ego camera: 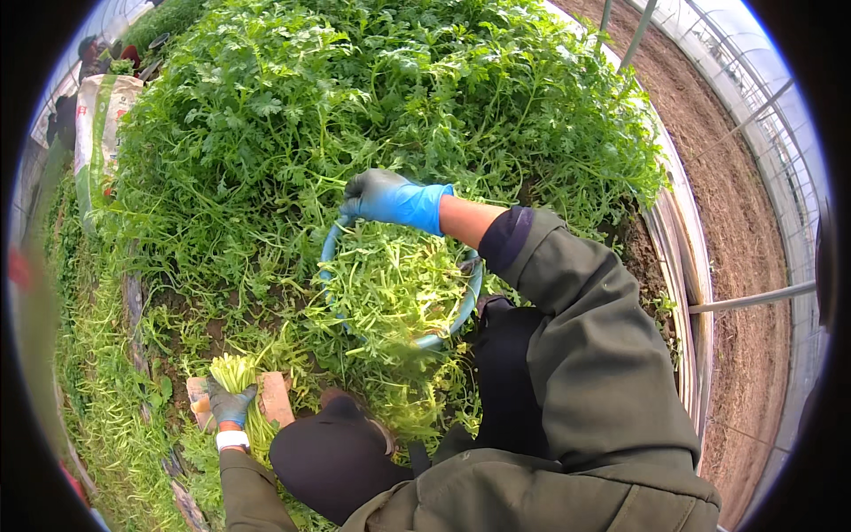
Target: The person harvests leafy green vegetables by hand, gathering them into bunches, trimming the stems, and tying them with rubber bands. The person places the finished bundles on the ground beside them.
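My left hand, in a dark-soiled glove, is closed round a bundle of cut leafy green stems, their pale cut ends pointing away from me. The bundle lies across a small wooden board on the ground. My right hand, in a blue glove with dark-soiled fingers, is over the far left rim of a round blue-green basin. Its fingers are curled, and whether they grip the rim or a stem cannot be told. Loose leaves and stem trimmings fill the basin.
Dense leafy greens stand beyond the basin. A printed sack is at the upper left, with a person behind it. Plastic sheeting edges the bed on the right, beside bare soil and a metal pole.
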A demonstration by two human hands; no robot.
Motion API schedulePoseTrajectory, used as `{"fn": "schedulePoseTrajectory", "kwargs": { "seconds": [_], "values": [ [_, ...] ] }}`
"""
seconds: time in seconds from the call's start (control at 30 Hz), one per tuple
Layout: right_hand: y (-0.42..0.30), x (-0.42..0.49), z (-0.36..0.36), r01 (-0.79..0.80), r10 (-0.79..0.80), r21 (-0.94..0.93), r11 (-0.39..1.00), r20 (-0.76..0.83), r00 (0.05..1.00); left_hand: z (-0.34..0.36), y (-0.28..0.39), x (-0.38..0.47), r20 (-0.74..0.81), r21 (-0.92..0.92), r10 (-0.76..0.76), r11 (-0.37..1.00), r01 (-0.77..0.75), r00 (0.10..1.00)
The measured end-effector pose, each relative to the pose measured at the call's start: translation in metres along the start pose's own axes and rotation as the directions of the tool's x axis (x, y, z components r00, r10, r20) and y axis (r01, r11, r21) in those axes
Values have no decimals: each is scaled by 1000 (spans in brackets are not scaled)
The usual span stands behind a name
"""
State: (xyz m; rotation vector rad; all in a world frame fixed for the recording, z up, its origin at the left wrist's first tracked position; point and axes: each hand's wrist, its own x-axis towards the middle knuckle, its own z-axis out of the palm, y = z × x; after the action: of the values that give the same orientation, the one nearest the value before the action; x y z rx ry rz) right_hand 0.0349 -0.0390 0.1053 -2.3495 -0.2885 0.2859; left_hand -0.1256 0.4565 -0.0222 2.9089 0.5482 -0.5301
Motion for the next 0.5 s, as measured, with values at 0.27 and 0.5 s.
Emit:
{"fn": "schedulePoseTrajectory", "kwargs": {
  "seconds": [0.27, 0.5],
  "values": [
    [297, -469, -30, 118, 942, 936, 332, -323, -90, -16, 68, -33, 14, 177, -164, 971, 159, 986],
    [297, -736, 186, -244, 586, 931, -273, -40, -810, 3, 93, -33, -21, 203, -18, 979, 22, 1000]
  ]
}}
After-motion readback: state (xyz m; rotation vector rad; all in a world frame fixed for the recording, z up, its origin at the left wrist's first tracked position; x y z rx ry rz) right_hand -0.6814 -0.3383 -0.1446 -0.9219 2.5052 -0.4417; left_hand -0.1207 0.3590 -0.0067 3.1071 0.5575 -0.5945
